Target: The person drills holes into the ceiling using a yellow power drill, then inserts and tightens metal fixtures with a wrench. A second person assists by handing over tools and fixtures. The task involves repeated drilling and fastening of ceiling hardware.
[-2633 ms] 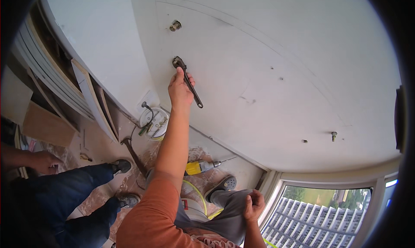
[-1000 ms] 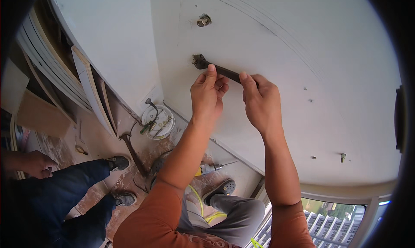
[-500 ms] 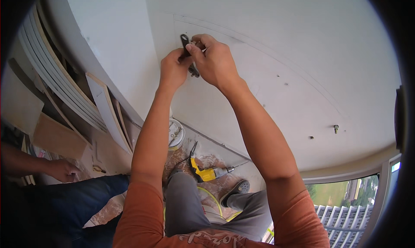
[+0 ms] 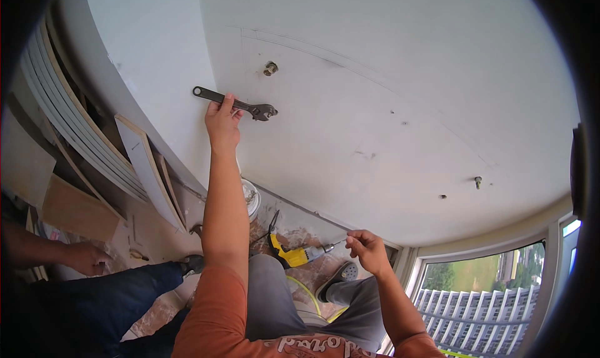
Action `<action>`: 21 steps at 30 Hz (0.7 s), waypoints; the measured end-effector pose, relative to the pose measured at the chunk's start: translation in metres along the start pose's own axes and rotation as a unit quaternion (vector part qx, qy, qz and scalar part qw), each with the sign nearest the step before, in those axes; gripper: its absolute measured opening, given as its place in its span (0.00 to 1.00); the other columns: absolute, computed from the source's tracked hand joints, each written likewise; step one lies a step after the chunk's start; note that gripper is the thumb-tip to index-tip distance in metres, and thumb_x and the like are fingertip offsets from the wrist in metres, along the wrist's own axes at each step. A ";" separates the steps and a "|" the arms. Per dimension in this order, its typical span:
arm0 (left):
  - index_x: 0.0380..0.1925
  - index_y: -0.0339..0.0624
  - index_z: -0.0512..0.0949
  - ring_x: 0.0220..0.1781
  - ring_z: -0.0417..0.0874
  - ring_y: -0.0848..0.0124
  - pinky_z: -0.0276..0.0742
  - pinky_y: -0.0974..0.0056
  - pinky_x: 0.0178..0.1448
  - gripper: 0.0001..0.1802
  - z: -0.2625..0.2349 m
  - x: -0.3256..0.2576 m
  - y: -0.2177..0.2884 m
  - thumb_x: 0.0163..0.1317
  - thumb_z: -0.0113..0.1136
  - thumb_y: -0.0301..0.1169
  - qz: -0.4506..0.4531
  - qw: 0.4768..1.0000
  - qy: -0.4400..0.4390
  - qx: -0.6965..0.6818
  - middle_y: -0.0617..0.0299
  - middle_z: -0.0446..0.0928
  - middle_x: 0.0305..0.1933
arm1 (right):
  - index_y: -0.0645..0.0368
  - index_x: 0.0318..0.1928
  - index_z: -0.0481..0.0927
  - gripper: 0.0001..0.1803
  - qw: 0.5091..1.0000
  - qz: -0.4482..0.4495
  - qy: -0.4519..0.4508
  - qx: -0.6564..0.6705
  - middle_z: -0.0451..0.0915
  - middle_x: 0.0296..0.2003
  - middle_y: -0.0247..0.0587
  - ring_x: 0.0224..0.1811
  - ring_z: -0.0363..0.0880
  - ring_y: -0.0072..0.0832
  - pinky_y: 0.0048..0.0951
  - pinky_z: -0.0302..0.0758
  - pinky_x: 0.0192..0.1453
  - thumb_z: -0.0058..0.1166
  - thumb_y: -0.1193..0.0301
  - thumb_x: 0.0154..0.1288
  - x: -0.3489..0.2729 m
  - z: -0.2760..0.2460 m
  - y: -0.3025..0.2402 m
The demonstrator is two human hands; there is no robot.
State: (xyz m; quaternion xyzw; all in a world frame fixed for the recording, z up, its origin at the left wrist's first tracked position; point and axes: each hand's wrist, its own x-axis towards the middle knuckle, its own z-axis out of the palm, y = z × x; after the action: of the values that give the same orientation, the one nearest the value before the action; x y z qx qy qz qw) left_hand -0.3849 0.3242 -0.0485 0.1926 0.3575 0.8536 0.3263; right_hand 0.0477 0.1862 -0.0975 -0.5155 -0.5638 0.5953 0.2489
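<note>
Our left hand wrapped its fingers around the handle of a dark adjustable wrench, the tool's head reaching right of that hand against the white wall; we could not tell what its jaws gripped. Above and to the right of the same hand, a metal bolt jutted out. Our right hand hung lower with fingers half curled, its hold unclear, a yellow drill on the floor to its left.
</note>
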 end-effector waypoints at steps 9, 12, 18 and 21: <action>0.34 0.34 0.79 0.31 0.74 0.81 0.72 0.71 0.35 0.07 0.010 -0.136 0.011 0.62 0.66 0.27 -0.077 0.899 -0.252 0.351 0.69 0.78 0.29 | 0.67 0.52 0.76 0.18 0.973 -0.181 0.056 -0.133 0.81 0.37 0.39 0.40 0.79 0.24 0.29 0.77 0.46 0.60 0.67 0.68 0.000 0.034 -0.004; 0.34 0.35 0.80 0.28 0.76 0.81 0.72 0.71 0.30 0.07 0.013 -0.203 -0.022 0.63 0.66 0.29 -0.148 0.819 -0.392 0.391 0.68 0.79 0.28 | 0.66 0.53 0.73 0.17 0.976 -0.189 0.012 -0.110 0.81 0.36 0.40 0.41 0.80 0.26 0.30 0.77 0.47 0.58 0.69 0.69 0.015 0.070 -0.026; 0.40 0.36 0.79 0.38 0.80 0.73 0.78 0.65 0.40 0.11 0.044 -0.170 -0.006 0.64 0.65 0.31 0.059 0.837 -0.320 0.440 0.59 0.81 0.36 | 0.67 0.48 0.71 0.09 0.975 0.028 -0.113 0.192 0.74 0.26 0.37 0.25 0.77 0.28 0.29 0.75 0.34 0.50 0.75 0.71 -0.020 0.051 -0.009; 0.44 0.35 0.77 0.39 0.81 0.68 0.79 0.64 0.40 0.14 0.028 -0.080 -0.032 0.61 0.65 0.29 0.305 0.766 -0.092 0.558 0.57 0.81 0.36 | 0.66 0.48 0.73 0.10 0.961 0.079 -0.120 0.238 0.74 0.24 0.37 0.22 0.77 0.29 0.31 0.76 0.30 0.53 0.74 0.70 -0.057 0.005 0.027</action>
State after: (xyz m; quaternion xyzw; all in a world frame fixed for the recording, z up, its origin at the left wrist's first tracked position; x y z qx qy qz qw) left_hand -0.2987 0.2995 -0.0604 0.5176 0.6614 0.5361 -0.0854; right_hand 0.0701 0.1274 -0.1043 -0.4086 -0.3896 0.7876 0.2469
